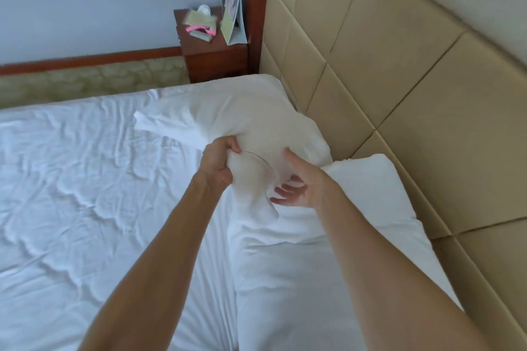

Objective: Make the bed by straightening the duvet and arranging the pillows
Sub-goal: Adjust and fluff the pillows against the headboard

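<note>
A white pillow (pixel 228 117) is lifted above the bed near the headboard, its case bunched at the near end. My left hand (pixel 219 162) grips that bunched edge in a fist. My right hand (pixel 302 185) is beside it, palm turned up with fingers spread, touching the loose fabric below the pillow. A second white pillow (pixel 370 194) lies flat against the headboard under my right forearm. The wrinkled white sheet (pixel 85 179) covers the mattress to the left. No duvet shows apart from the white bedding.
A padded beige headboard (pixel 399 80) runs along the right. A dark wooden bedside table (pixel 214 57) stands past the bed's far corner, holding a folded card (pixel 233 20) and small pink and green items. Patterned carpet (pixel 85 80) lies beyond the bed.
</note>
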The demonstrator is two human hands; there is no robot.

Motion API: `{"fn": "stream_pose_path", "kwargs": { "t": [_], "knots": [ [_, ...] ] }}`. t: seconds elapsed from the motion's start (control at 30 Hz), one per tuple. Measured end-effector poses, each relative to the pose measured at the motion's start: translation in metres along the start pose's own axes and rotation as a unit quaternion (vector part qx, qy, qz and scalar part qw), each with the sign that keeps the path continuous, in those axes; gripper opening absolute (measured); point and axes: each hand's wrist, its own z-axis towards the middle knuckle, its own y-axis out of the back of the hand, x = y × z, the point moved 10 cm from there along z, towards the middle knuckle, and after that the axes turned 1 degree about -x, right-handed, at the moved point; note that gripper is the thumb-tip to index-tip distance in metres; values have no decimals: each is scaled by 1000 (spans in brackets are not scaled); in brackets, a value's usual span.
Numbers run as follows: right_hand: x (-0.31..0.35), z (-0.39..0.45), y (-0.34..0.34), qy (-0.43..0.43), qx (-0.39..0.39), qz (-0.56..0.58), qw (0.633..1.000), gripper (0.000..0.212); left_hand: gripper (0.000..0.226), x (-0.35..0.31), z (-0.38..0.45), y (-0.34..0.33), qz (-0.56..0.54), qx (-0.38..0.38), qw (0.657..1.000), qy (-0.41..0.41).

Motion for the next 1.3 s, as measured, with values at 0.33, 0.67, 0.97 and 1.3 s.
{"fn": "stream_pose_path", "kwargs": {
  "t": [0.33, 0.67, 0.97, 1.3],
  "knots": [
    [-62, -142, -16, 123, 34, -157, 979, 46, 69, 46, -247, 40, -22, -6, 999, -37],
    [-204, -213, -16, 218, 44, -369, 903, 51, 49, 189, -404, 159, -151, -143, 978, 17],
    [-203, -245, 39, 287, -33, -401, 869, 45, 84, 272, -434, 175, -382, -82, 917, 78],
    [-201, -252, 30, 321, -112, -345, 875, 35, 102, 288, -416, 246, -334, -243, 857, 308]
  ]
}}
